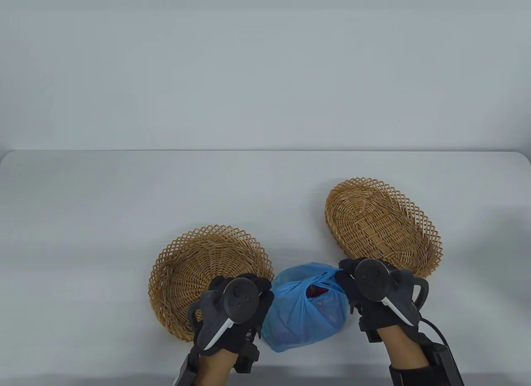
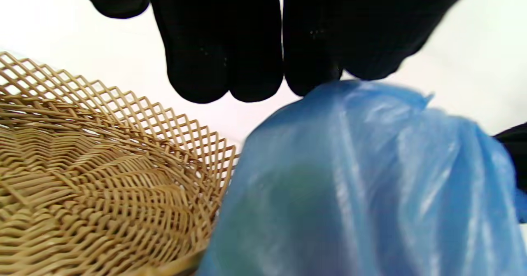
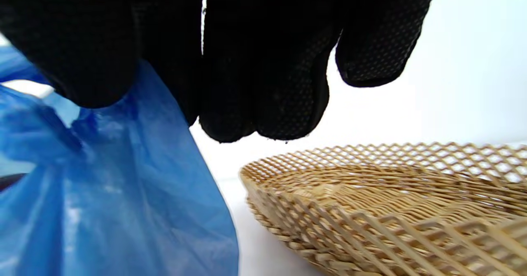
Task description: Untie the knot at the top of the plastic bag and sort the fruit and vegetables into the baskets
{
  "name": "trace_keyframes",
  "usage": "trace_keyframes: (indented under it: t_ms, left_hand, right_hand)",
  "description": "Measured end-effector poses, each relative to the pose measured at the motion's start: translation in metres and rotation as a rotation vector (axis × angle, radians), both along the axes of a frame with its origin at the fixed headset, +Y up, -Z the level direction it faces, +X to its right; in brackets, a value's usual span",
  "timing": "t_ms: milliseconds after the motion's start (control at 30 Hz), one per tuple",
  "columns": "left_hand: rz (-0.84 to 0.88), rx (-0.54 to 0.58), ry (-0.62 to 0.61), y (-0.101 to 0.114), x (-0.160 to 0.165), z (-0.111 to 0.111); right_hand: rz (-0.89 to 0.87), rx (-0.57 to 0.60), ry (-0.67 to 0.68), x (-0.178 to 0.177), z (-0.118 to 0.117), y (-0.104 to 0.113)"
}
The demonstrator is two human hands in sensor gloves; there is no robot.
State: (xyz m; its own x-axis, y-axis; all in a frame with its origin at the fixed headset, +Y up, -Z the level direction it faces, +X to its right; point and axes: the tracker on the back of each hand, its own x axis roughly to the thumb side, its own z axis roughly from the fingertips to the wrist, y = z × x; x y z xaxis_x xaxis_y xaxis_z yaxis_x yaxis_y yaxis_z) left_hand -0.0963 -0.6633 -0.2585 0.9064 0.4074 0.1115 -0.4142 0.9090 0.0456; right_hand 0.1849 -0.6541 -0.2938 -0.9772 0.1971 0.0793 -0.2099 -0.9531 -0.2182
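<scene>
A blue plastic bag (image 1: 298,319) sits near the table's front edge, between two wicker baskets. Its top is gathered, and something red (image 1: 317,292) shows through a gap there. My left hand (image 1: 267,297) is at the bag's upper left. In the left wrist view my left hand (image 2: 325,78) pinches the top of the bag (image 2: 370,177) between thumb and a finger. My right hand (image 1: 342,278) is at the upper right. In the right wrist view my right hand (image 3: 136,94) pinches a flap of the bag (image 3: 103,206).
The left basket (image 1: 182,245) lies under and beside my left hand, seen close as the left basket (image 2: 123,103). The right basket (image 1: 419,216) lies behind my right hand, and the right basket (image 3: 370,156) shows nothing inside. A cable trails from my right wrist.
</scene>
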Motion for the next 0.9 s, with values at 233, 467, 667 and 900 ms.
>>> trace_keyframes:
  t_ms: [233,467,667,900]
  left_hand:
    - [-0.068,-0.004,-0.118,-0.006,0.033,0.004]
    - [-0.164,0.068,-0.030,-0.002,0.040,0.007]
    - [-0.032,0.063,-0.017,0.004,0.015,0.009]
    - [0.047,0.059,-0.025,0.011,0.002,0.012]
  right_hand:
    - [0.026,-0.076,0.220,-0.031,0.012,0.000]
    - [0.080,0.087,0.102,-0.032,0.015,0.005]
    - [-0.032,0.079,-0.034,-0.006,0.006,0.004]
    - [-0.223,0.083,-0.075,0.009,0.007,0.008]
